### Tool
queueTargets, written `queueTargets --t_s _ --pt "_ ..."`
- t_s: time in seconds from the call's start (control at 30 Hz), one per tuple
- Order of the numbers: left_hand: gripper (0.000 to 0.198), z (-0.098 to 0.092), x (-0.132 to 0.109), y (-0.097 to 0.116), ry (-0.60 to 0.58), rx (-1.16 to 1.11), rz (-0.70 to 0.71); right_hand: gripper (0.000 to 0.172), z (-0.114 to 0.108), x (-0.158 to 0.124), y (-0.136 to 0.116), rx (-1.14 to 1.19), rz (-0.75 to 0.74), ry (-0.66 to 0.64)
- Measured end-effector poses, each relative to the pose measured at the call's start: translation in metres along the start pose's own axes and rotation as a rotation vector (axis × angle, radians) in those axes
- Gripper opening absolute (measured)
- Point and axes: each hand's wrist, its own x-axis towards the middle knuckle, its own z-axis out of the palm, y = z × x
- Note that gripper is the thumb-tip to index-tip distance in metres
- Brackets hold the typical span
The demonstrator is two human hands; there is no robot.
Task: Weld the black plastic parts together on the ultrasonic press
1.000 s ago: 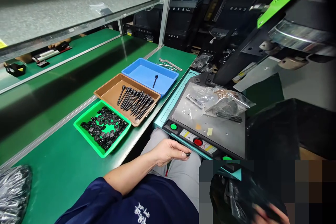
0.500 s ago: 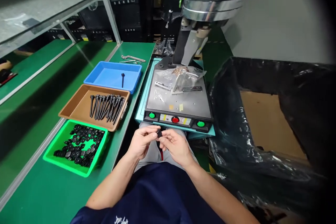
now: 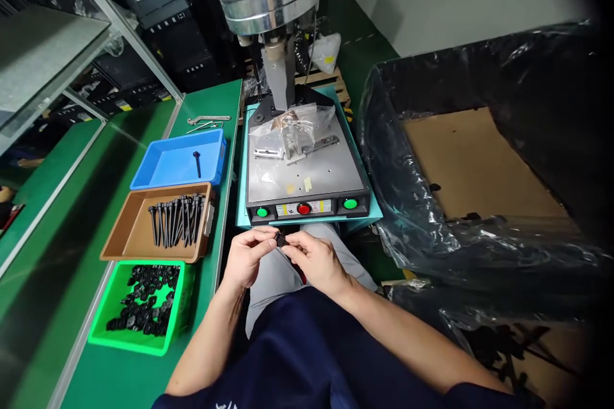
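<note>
Above my lap, a small black plastic part (image 3: pixel 280 240) is pinched between the fingertips of both hands. My left hand (image 3: pixel 249 255) grips it from the left, and my right hand (image 3: pixel 314 259) closes on it from the right. Its exact shape is mostly hidden by the fingers. To the left, a green bin (image 3: pixel 103 319) holds many small black parts. Behind that bin, a brown tray (image 3: pixel 127 223) carries several black bolt-like pieces (image 3: pixel 175 220) with long shafts. One similar black piece (image 3: pixel 197 164) lies in the blue tray (image 3: pixel 160 163).
In front of me stands a press machine with a metal plate (image 3: pixel 273 185), green buttons (image 3: pixel 350 203) and a red button (image 3: pixel 304 208). A plastic-wrapped metal fixture (image 3: pixel 292 134) sits on the plate. A wrench (image 3: pixel 208 119) lies on the green bench. On the right is a plastic-lined box (image 3: pixel 384 160).
The view has turned to the right, so more of the lined box and a second box below it show. Both hands still hold the small black part.
</note>
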Motion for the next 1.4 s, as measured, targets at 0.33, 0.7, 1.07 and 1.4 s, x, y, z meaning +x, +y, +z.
queueTargets --t_s 0.33,0.7,1.07,1.4 --pt "0.014 0.009 0.004 0.006 -0.043 0.173 0.013 0.008 -0.009 0.001 0.008 -0.224 -0.329 0.152" --pt "0.016 0.027 0.009 0.000 0.037 0.177 0.058 0.006 -0.015 0.005 0.013 -0.183 -0.286 0.193" --pt "0.023 0.041 0.017 -0.001 -0.064 0.281 0.167 0.025 -0.023 0.018 0.026 0.110 -0.061 0.167" --pt "0.033 0.055 0.084 -0.037 0.166 -0.121 -0.053 0.044 -0.063 0.059 0.045 0.356 0.102 0.211"
